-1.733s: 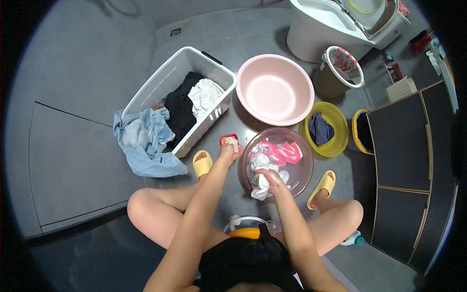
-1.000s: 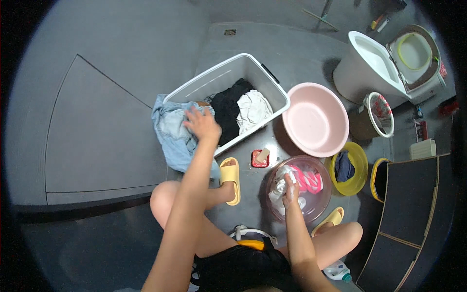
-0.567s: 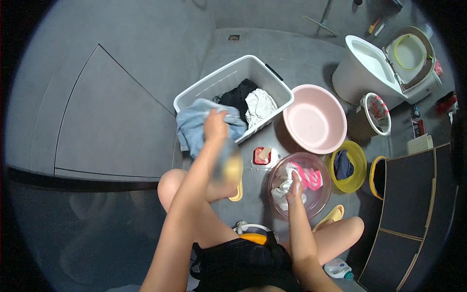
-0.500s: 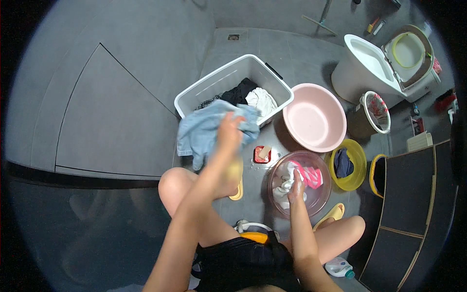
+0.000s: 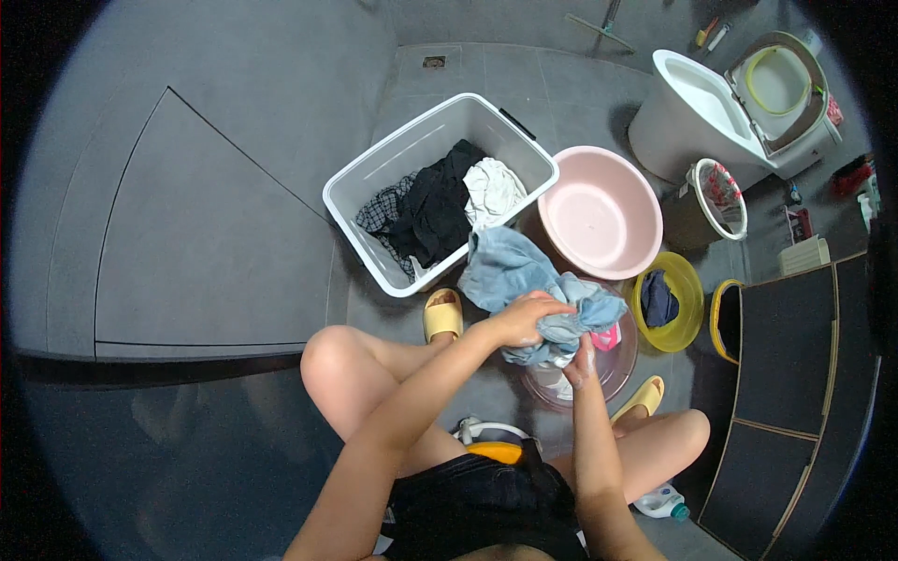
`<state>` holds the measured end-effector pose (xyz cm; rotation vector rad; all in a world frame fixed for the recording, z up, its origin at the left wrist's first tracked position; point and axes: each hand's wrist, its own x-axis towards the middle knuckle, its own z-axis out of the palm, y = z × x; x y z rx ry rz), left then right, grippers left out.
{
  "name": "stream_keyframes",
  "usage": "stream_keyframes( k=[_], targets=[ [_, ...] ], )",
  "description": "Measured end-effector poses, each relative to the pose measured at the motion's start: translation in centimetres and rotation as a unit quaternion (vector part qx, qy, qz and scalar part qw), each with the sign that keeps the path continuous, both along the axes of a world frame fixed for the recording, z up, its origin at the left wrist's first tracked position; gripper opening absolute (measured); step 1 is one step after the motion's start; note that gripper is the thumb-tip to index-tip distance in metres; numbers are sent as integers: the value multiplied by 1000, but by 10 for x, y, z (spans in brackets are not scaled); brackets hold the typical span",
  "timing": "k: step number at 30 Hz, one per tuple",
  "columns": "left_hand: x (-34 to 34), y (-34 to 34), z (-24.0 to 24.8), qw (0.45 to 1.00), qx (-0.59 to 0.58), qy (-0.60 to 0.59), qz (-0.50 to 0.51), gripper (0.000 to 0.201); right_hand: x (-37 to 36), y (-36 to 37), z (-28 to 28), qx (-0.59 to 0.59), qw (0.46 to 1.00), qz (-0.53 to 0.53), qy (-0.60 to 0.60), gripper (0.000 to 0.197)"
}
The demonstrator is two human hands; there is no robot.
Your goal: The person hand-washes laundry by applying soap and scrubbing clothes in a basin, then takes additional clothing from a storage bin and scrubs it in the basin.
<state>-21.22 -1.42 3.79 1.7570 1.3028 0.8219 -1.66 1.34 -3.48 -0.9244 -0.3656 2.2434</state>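
Note:
A light blue denim garment (image 5: 505,266) hangs bunched over the clear pinkish basin (image 5: 619,379), in front of me. My left hand (image 5: 528,318) is closed on it from above. My right hand (image 5: 582,363) grips its lower bunched part from below, thumb up, with its other fingers mostly hidden. Under the garment, the basin holds a pink-and-white cloth (image 5: 607,338) and a white cloth (image 5: 554,381), both partly covered. Beyond, on the left, a white-grey storage bin (image 5: 369,271) contains a black garment (image 5: 435,210), a checked cloth (image 5: 383,208) and a white cloth (image 5: 492,191).
A pale pink basin (image 5: 599,213) stands behind the clear one. To its right are a yellow basin (image 5: 687,332) with a dark cloth, a waste bin (image 5: 690,222) and a white toilet (image 5: 673,131). Dark cabinets (image 5: 786,346) line the right side. A bottle (image 5: 660,502) lies near my leg.
My left hand has carried the denim garment from the storage bin rightward over the clear basin. My right hand has gone from the white cloth to the garment. The red soap dish is now hidden.

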Motion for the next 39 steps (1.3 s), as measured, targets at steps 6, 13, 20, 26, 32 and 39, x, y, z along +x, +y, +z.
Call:
stream_keyframes(
  k=[6,13,20,26,32,39],
  targets=[
    [3,1,3,996,-78,-42,21,87,5,-9,-12,11,995,100,-22,47],
    [-11,5,-37,957,8,-33,288,70,-27,-8,27,126,976,6,-180,39],
    [11,43,2,856,83,-319,398,67,38,-7,-18,35,967,-100,-234,28],
    [130,81,14,814,-50,-490,309,55,83,-35,37,51,894,218,-389,44],
    [203,102,-53,934,-21,-254,251,62,144,-43,31,-43,982,37,-182,22],
    [220,88,-155,919,33,351,-177,56,191,-38,-33,-156,977,-146,29,32]
  ],
)
